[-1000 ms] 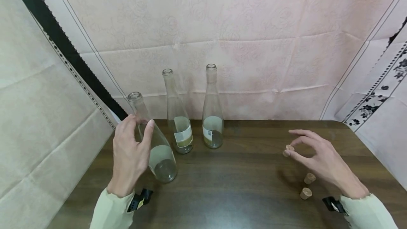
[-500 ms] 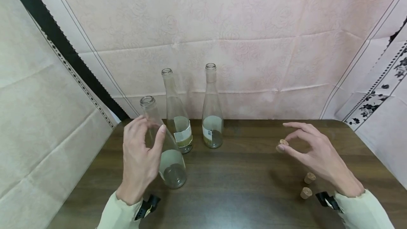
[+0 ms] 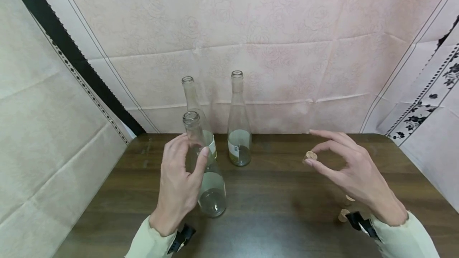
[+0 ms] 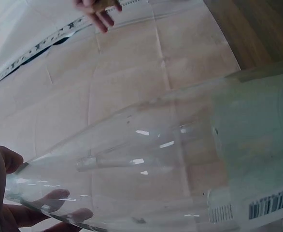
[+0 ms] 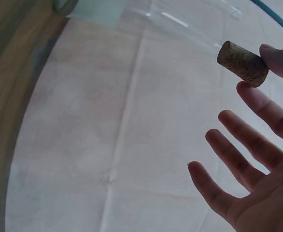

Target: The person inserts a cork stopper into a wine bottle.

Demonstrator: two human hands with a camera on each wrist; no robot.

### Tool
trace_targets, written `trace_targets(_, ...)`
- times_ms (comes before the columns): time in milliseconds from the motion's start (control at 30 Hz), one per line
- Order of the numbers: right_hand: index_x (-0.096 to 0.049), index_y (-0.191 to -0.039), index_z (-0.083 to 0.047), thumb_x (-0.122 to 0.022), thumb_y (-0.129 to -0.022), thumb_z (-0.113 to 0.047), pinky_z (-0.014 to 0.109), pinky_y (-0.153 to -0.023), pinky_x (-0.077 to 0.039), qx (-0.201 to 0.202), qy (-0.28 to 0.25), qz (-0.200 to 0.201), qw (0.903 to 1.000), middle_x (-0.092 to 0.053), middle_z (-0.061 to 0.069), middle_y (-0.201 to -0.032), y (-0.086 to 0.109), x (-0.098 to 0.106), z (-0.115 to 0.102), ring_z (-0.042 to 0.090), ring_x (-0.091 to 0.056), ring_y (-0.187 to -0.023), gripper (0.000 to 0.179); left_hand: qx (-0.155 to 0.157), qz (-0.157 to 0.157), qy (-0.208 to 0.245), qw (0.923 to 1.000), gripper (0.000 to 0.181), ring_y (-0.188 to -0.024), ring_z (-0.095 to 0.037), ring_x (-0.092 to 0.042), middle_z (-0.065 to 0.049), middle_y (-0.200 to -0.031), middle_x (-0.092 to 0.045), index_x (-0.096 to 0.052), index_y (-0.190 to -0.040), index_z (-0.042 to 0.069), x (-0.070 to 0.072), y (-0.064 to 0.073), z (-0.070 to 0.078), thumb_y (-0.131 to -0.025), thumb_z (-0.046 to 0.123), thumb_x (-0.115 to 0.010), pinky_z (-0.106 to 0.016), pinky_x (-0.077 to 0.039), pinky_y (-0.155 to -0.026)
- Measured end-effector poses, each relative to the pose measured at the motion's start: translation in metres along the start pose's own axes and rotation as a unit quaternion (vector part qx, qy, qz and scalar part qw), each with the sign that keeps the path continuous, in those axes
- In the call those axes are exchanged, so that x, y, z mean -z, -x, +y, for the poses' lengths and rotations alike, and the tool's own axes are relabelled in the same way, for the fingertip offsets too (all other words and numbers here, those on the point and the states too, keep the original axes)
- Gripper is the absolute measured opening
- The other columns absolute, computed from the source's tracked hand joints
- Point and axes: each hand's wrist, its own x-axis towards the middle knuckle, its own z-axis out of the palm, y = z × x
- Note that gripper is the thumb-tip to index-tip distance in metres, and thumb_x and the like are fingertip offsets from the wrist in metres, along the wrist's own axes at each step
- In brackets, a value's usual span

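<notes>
My left hand (image 3: 181, 184) grips a clear glass bottle (image 3: 212, 198) by its neck and upper shoulder. The bottle leans a little, its open mouth towards the back left, and carries a pale label with a barcode (image 4: 273, 203). In the left wrist view, fingers and thumb curl round its narrow end. Between the thumb and index finger of my right hand (image 3: 346, 166) a small cork (image 5: 243, 64) is pinched by one end, above the table, with the other fingers spread. Both hands are apart, the cork well to the right of the bottle.
Two more uncorked glass bottles stand at the back, one (image 3: 239, 130) near the middle and another (image 3: 190, 94) partly behind the held one. Two loose corks lie by my right wrist, the nearer cork (image 3: 343, 215) partly covered. Pale cloth (image 3: 279, 51) hangs behind the brown table (image 3: 265, 210).
My left hand has carried the bottle to the right, so it now overlaps the back-left bottle. My right hand has lifted the cork and moved left and slightly farther back.
</notes>
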Motion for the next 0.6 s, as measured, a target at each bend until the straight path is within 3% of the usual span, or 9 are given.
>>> trace_targets(233, -0.070, -0.089, -0.026, -0.084, -0.068, -0.006, 0.013, -0.103, -0.034, 0.030, -0.034, 0.034, 0.9984, -0.063, 0.001, -0.125, -0.014, -0.002, -0.020, 0.015, -0.055, -0.119, 0.032, -0.007, -0.017, 0.028, 0.9994, 0.019, -0.127, -0.011, -0.044, 0.007, -0.117, -0.061, -0.065, -0.101, 0.019, -0.008, 0.004, 0.014, -0.096, 0.036, -0.056, -0.035, -0.034, -0.108)
trace_targets(600, -0.070, -0.086, -0.004, -0.077, -0.070, 0.005, 0.021, -0.101, -0.041, 0.063, -0.109, 0.108, 0.9861, -0.067, 0.015, -0.109, -0.040, 0.000, -0.067, 0.019, -0.060, -0.110, 0.019, -0.016, -0.038, 0.050, 0.9979, 0.024, -0.128, -0.014, -0.044, 0.004, -0.121, -0.060, -0.065, -0.100, 0.017, -0.024, 0.009, 0.035, -0.095, 0.038, -0.055, -0.036, -0.035, -0.109)
